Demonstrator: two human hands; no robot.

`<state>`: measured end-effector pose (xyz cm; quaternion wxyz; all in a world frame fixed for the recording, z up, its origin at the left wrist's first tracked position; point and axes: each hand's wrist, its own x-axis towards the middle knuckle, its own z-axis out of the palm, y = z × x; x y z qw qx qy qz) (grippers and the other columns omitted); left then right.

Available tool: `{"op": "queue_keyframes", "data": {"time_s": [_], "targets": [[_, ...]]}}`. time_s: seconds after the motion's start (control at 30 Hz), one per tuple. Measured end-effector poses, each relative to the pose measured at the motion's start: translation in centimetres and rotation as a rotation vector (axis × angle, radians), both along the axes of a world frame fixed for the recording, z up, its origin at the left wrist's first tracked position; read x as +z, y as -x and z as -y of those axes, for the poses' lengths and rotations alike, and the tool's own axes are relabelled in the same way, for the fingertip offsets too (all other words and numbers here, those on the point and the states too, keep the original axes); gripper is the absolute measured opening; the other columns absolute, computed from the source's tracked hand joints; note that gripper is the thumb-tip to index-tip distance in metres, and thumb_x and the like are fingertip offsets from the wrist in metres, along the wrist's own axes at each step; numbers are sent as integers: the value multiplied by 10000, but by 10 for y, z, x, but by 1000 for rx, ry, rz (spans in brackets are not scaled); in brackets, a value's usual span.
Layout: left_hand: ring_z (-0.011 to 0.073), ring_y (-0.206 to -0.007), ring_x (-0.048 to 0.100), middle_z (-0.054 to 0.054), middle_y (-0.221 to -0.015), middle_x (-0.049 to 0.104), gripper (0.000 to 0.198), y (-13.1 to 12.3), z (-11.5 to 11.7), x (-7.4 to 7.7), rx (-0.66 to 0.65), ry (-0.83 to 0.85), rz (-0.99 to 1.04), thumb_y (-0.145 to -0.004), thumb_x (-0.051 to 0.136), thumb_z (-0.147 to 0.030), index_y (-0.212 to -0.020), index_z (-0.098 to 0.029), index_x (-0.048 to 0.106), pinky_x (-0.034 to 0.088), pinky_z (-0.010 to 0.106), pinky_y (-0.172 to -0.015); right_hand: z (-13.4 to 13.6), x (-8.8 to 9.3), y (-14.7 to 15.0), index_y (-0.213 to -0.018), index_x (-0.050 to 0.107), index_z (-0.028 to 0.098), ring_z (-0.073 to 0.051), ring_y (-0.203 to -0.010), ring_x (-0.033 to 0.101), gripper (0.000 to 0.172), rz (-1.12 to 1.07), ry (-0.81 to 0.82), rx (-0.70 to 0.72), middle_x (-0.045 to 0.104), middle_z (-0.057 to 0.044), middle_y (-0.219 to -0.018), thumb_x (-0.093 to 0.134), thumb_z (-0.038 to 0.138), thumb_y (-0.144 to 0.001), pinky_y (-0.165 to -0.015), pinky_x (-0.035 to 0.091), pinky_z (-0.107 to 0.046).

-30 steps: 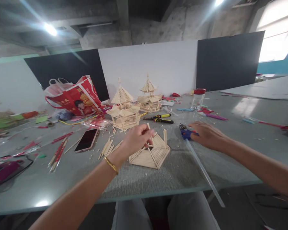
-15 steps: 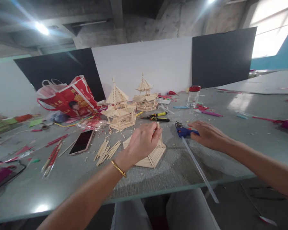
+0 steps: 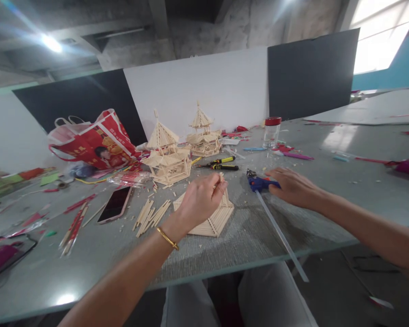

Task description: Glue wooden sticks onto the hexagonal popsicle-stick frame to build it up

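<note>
My left hand (image 3: 201, 197), with a gold bangle at the wrist, is closed in a pinch on a short wooden stick (image 3: 221, 176) at the peak of a stick-built roof (image 3: 213, 222). The fingers hide much of the roof's upper part. Over to the right, my right hand (image 3: 291, 186) has its thumb and fingers around the handle of a blue glue gun (image 3: 257, 182), which lies on the table. A long clear glue stick (image 3: 282, 236) runs from the gun past the table's front edge. Loose wooden sticks (image 3: 150, 215) lie left of the roof.
Two stick-built pavilions (image 3: 167, 156) stand behind the roof, near yellow-and-black pliers (image 3: 221, 163). At left are a phone (image 3: 115, 204), wrapped sticks (image 3: 73, 229) and a red bag (image 3: 95, 141). A red-lidded jar (image 3: 271, 134) stands further back on the right.
The view has tilted and shifted slightly. Both hands keep nearly the same places, the left at the roof's peak and the right at the glue gun.
</note>
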<state>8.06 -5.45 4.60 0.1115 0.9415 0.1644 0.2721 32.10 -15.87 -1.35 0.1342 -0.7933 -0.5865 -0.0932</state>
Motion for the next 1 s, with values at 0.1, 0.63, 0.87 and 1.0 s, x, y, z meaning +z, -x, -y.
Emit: {"op": "queue_keyframes", "data": {"time_s": [0.1,0.63,0.87,1.0], "targets": [[124,-659,578,46,-807,659,248,0,-1,-1,-2,5,19,-877,410,-290,-653,-184,408,349,228,-591,0,-1,-1,-1076,562,62,-344,-1070,505,349,30,10,18,583,-220,-1112,449,203,-777,-914,366,-420],[82,-532,441,-30,-566,507,255,23,-21,12,109,70,195,-846,463,-324,-650,-166,510,303,217,-527,-21,-13,-22,-898,587,72,-281,-871,558,240,160,167,141,590,-195,-936,428,114,-724,-752,389,-374],[91,-578,515,-13,-598,556,264,35,-34,-6,195,200,228,-824,488,-366,-657,-165,532,337,211,-536,-16,-11,-21,-888,550,85,-231,-916,544,227,221,115,201,585,-164,-929,368,67,-753,-815,381,-315],[88,-573,523,-3,-621,585,272,48,-35,-13,207,237,270,-824,480,-380,-674,-165,552,359,205,-526,8,-7,-28,-855,546,133,-222,-810,566,124,127,-15,150,594,-137,-880,453,171,-783,-730,417,-324]]}}
